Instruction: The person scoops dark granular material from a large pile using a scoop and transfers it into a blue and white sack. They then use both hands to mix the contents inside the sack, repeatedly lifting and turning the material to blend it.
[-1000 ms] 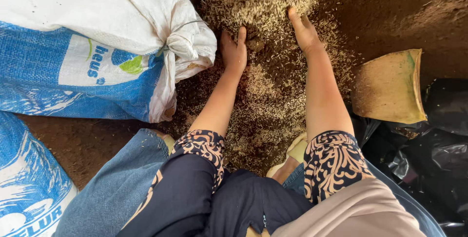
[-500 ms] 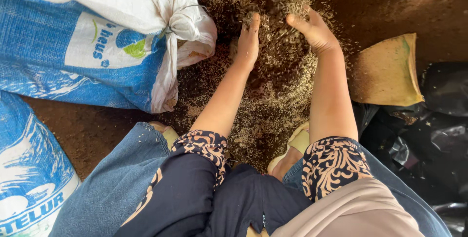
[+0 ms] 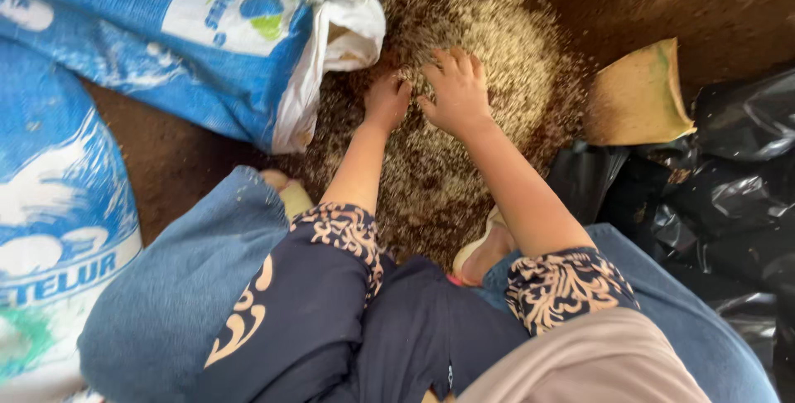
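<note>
Both hands in grain heap (image 3: 464, 30) at 12 o'clock: left hand (image 3: 386, 101) curled, right hand (image 3: 458, 92) spread flat, gripping nothing firm. Most grain loose on ground, ungathered.

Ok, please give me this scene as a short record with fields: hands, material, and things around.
left hand: left hand pressed into the grain, fingers curled, holding nothing separate
right hand: right hand spread flat on the grain, close beside the left
material: pile of husk-like grain on the earth floor
left side: blue and white woven sack, tied at its mouth; second blue sack nearer
right side: yellowish flat bag; black plastic sheet
person: squatting, blue jeans, patterned sleeves
</note>
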